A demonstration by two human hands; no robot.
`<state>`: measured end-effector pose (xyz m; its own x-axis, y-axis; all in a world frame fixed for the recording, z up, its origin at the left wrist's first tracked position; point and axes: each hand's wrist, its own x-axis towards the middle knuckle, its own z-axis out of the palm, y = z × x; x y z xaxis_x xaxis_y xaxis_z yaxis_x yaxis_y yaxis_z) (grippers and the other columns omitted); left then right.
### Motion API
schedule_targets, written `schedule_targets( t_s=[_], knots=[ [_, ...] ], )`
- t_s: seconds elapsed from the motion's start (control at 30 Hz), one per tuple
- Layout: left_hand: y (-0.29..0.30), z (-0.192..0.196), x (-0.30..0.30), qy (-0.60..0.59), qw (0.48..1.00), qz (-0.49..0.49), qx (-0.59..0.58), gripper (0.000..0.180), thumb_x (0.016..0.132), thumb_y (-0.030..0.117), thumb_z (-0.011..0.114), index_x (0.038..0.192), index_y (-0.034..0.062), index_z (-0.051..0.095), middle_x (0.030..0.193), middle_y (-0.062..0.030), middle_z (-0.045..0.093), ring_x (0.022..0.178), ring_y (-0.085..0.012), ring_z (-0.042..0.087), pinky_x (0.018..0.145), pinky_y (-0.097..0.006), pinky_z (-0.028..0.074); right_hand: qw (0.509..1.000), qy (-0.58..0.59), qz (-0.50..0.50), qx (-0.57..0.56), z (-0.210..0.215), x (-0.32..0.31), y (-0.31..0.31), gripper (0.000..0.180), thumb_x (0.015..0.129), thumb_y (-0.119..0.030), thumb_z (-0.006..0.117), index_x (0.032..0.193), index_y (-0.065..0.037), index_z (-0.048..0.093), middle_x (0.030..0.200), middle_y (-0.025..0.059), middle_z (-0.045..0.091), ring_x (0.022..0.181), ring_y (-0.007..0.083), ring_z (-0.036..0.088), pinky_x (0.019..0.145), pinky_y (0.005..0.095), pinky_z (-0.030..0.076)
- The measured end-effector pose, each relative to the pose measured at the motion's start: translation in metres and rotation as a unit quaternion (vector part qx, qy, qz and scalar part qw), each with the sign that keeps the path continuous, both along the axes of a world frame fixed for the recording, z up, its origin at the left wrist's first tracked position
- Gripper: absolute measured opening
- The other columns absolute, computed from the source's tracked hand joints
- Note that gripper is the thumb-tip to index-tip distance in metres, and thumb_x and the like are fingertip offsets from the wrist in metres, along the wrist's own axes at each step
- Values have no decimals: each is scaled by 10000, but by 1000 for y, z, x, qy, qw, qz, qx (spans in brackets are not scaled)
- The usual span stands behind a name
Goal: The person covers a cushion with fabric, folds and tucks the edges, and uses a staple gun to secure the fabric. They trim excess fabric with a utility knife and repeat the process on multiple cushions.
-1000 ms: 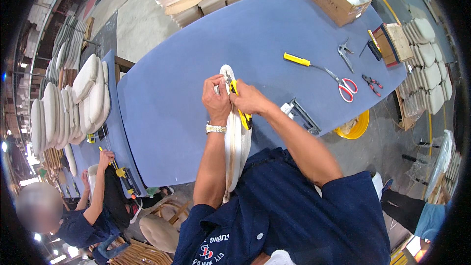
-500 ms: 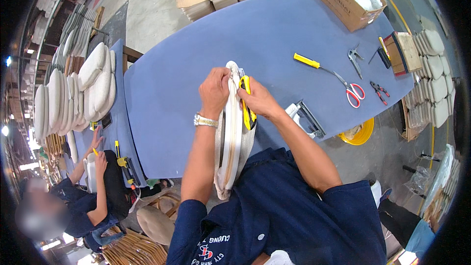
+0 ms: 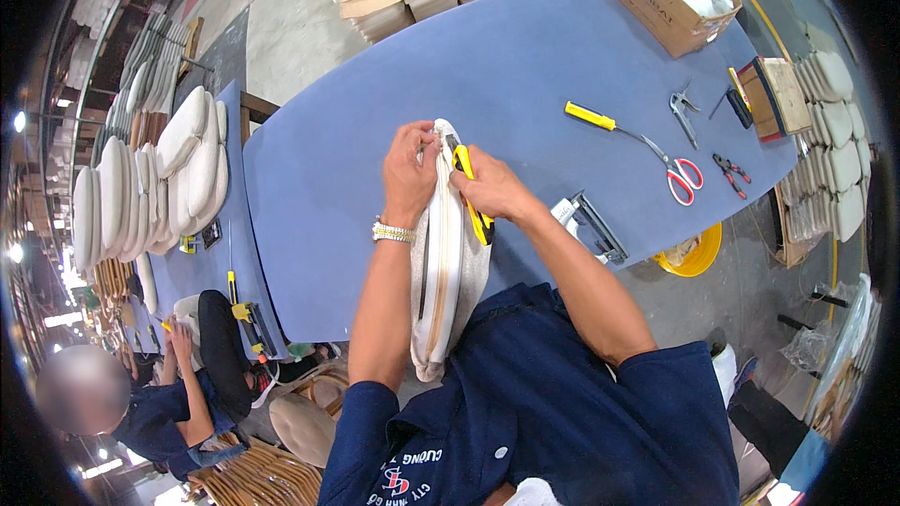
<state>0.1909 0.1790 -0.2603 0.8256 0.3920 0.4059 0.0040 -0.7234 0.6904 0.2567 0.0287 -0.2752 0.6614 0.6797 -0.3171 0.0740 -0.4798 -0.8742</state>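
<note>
A light fabric-covered cushion (image 3: 448, 281) stands on its edge in front of me, its underside seam and pale inner strip facing up. My left hand (image 3: 410, 173) is closed on the cushion's far end, fingertips pinching the fabric there. In my right hand (image 3: 492, 186) is a yellow and black utility knife (image 3: 484, 225), held along the cushion's right side near the far end. Whether its blade touches the fabric is hidden by my fingers.
On the blue table (image 3: 347, 131) lie a staple gun (image 3: 598, 225), a yellow-handled screwdriver (image 3: 591, 115), red-handled scissors (image 3: 682, 180), small pliers (image 3: 731, 175) and a grey hand tool (image 3: 684, 117). A cardboard box (image 3: 656, 5) holds white stuffing. At left, a co-worker (image 3: 173, 412) sits beside stacked cushions (image 3: 192, 159).
The knife has tilted slightly along the cushion, and a dark gap now shows along the cushion's edge. My left fingers have loosened a little. The co-worker's hands have moved nearer their body.
</note>
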Motion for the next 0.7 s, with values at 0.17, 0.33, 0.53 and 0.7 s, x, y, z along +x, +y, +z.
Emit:
schedule_targets(
  t_s=[0.17,0.33,0.53,0.7],
  knots=[
    [10,6,0,101,995,11,5,130,932,151,686,965,25,686,1090,-110,715,922,-287,698,792,-369,542,999,33,-4,-27,30,-11,-9,514,1013,-407,457,1202,65,529,1048,360,678,1019,532,649,934,570,486],
    [32,26,29,198,974,-82,71,161,917,192,696,960,38,715,967,-122,719,800,-276,666,737,-378,521,996,-40,32,-69,50,-22,-18,476,1028,-386,429,1182,59,500,978,360,688,964,542,663,903,611,490],
    [28,38,58,278,945,-157,74,219,895,249,708,948,37,724,857,-157,706,731,-287,633,691,-421,500,990,-115,27,-79,46,-25,-13,415,1027,-360,459,1123,44,479,861,353,673,836,547,656,809,633,482],
    [24,35,66,272,943,-183,58,224,895,245,709,958,32,731,822,-165,705,714,-301,628,683,-430,500,990,-114,-17,-83,36,-23,-7,436,1016,-343,479,1131,77,479,910,382,670,875,563,655,838,636,485]
  ],
)
